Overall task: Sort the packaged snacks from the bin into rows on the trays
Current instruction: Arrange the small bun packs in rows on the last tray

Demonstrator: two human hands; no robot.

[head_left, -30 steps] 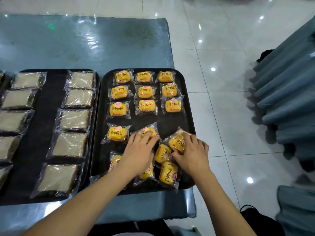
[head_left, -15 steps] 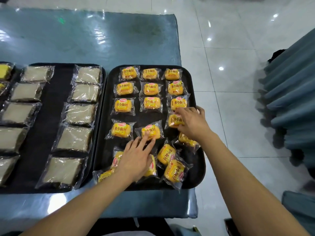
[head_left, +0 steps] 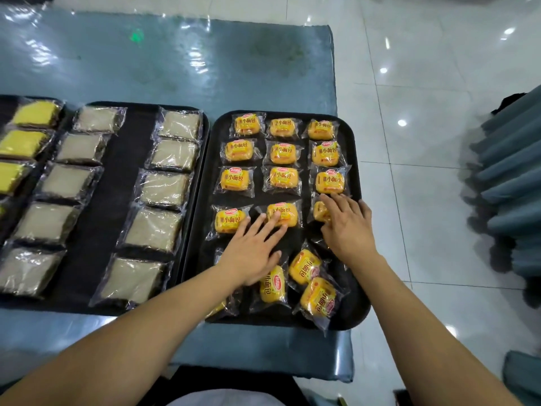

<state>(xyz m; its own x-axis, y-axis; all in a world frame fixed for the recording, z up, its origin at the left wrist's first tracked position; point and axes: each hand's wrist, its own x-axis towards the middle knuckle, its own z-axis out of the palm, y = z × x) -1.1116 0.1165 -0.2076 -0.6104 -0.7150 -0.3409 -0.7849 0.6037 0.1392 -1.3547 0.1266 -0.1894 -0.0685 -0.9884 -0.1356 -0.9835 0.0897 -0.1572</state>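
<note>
1. The right-hand tray sat at the right end of the blue-topped table; it serves here as the landmark.
2. In the far part of that tray, nine yellow snack packs lay in three neat rows of three.
3. A fourth row stood just nearer than those: a left pack, a middle pack and a right pack.
4. The left hand lay flat over the tray's middle, fingers straight and spread, their tips touching the middle pack and the edge of the left pack; it gripped nothing.
5. The right hand lay palm-down by the tray's right rim, its fingers extended over the right pack, pressing rather than curling round it.
6. At the tray's near end, loose packs lay tilted and overlapping.
7. Left of that tray, a second tray held two columns of pale packs.
8. Further left, yellow cake packs showed at the view's edge.
</note>
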